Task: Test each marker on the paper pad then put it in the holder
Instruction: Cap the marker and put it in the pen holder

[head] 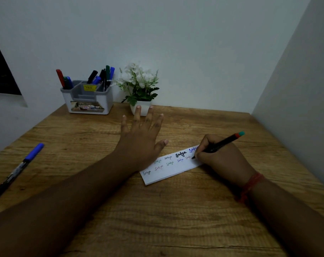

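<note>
The paper pad [171,166] is steadied on the wooden table [176,219] by the left hand [141,138], fingers spread flat, so that the black marker [218,145], pinched in the right hand [222,158], can be tested before the far-left holder [87,98] receives it.

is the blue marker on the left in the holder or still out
Out: the blue marker lies flat on the table, far from the holder.
</note>
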### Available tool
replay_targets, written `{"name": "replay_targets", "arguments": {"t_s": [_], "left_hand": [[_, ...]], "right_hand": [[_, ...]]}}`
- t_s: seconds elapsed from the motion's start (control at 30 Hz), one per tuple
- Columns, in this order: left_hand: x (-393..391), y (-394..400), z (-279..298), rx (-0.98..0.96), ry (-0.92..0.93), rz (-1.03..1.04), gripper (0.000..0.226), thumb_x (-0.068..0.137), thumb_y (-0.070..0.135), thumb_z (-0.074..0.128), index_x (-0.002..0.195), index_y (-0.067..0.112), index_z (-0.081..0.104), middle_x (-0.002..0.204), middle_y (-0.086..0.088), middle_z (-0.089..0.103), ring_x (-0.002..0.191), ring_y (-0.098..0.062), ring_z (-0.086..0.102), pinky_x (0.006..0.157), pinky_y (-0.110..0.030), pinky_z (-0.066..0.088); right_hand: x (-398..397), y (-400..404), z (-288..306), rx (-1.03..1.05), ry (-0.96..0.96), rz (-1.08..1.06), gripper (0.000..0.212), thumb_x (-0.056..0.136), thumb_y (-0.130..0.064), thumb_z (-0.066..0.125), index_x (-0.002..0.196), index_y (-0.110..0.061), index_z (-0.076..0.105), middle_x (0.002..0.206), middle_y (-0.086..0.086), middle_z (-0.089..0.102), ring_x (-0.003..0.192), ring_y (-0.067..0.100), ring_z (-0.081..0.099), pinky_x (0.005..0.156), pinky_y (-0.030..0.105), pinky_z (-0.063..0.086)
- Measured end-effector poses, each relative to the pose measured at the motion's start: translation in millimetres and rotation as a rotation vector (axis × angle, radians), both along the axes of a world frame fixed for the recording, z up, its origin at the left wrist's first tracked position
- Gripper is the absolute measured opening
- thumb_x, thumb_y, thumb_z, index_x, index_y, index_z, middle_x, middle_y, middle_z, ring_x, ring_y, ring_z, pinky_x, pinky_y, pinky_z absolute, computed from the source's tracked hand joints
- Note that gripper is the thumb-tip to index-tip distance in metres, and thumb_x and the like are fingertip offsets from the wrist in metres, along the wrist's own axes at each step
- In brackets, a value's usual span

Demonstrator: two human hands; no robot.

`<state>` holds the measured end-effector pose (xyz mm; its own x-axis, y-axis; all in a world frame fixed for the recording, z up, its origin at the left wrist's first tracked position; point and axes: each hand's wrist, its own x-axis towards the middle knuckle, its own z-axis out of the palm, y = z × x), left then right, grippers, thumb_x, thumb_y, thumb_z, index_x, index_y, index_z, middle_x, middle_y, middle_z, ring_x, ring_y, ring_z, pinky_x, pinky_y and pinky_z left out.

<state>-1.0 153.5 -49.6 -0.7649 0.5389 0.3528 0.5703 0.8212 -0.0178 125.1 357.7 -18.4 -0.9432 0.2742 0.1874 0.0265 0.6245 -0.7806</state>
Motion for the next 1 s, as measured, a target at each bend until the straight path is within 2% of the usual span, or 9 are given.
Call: {"name": "replay_targets", "arguments": {"t_s": [0.17, 0.37, 0.43, 0.57, 0.67, 0.8, 1.0], "left_hand": [[-0.2, 0.3, -0.7, -0.015, 0.002, 0.003, 0.081, 0.082, 0.072, -0.009, 0.152, 0.034, -0.02, 0.161, 0.0, -0.029, 0.146, -0.031, -0.03, 0.116, -0.066, -0.003], [-0.1, -0.5, -1.0, -0.004, 0.001, -0.004, 0.08, 0.083, 0.072, -0.007, 0.152, 0.034, -0.02, 0.161, 0.001, -0.029, 0.146, -0.03, -0.03, 0.116, -0.066, -0.002], [0.1, -0.2, -0.5, -0.003, -0.003, -0.002, 0.08, 0.083, 0.072, -0.006, 0.152, 0.034, -0.019, 0.161, 0.001, -0.029, 0.146, -0.03, -0.031, 0.116, -0.066, -0.003], [1.1, -0.9, 0.7, 0.009, -0.006, -0.009, 0.08, 0.084, 0.072, -0.005, 0.153, 0.034, -0.018, 0.161, 0.001, -0.028, 0.146, -0.029, -0.031, 0.116, -0.066, -0.004], [1.6, -1.5, 1.5, 0.021, -0.007, -0.015, 0.079, 0.085, 0.072, -0.005, 0.153, 0.034, -0.018, 0.162, 0.002, -0.026, 0.146, -0.028, -0.031, 0.116, -0.065, -0.005], [2.3, -2.7, 3.7, 0.036, -0.009, -0.027, 0.077, 0.086, 0.071, -0.005, 0.153, 0.035, -0.017, 0.163, 0.003, -0.025, 0.147, -0.028, -0.03, 0.117, -0.064, -0.006], [-4.2, -11.3, 9.6, 0.055, -0.05, -0.001, 0.081, 0.083, 0.072, -0.008, 0.155, 0.035, -0.012, 0.164, 0.003, -0.02, 0.147, -0.028, -0.028, 0.116, -0.062, -0.009]], "right_hand": [[-1.0, 1.4, -0.6, -0.018, 0.011, -0.021, 0.008, 0.081, -0.01, 0.073, 0.075, -0.014, 0.07, 0.081, -0.005, 0.073, 0.08, 0.0, 0.066, 0.064, 0.018, 0.051], [-2.5, 2.2, -1.6, -0.008, 0.02, -0.019, 0.009, 0.081, -0.01, 0.073, 0.074, -0.013, 0.069, 0.079, -0.004, 0.072, 0.08, 0.0, 0.066, 0.059, 0.013, 0.048], [-2.8, 3.2, -1.8, -0.008, 0.01, -0.021, 0.009, 0.081, -0.011, 0.074, 0.075, -0.013, 0.068, 0.08, -0.004, 0.073, 0.081, 0.0, 0.066, 0.062, 0.017, 0.051], [-3.6, 6.2, -2.0, -0.078, 0.081, -0.088, 0.008, 0.081, -0.008, 0.072, 0.075, -0.013, 0.069, 0.08, -0.002, 0.074, 0.08, 0.007, 0.068, 0.073, 0.033, 0.056], [-3.7, 9.2, 0.7, -0.17, 0.169, -0.142, 0.01, 0.083, -0.007, 0.072, 0.077, -0.014, 0.069, 0.081, -0.001, 0.074, 0.083, 0.011, 0.069, 0.075, 0.033, 0.055], [-1.1, 9.2, 4.7, -0.174, 0.261, -0.161, 0.008, 0.086, -0.011, 0.072, 0.081, -0.015, 0.068, 0.084, -0.003, 0.073, 0.09, 0.012, 0.069, 0.08, 0.03, 0.054], [-1.6, 4.7, 14.7, -0.186, 0.344, -0.134, 0.007, 0.087, -0.017, 0.073, 0.084, -0.02, 0.067, 0.091, -0.004, 0.073, 0.093, 0.013, 0.07, 0.086, 0.04, 0.059]]}}
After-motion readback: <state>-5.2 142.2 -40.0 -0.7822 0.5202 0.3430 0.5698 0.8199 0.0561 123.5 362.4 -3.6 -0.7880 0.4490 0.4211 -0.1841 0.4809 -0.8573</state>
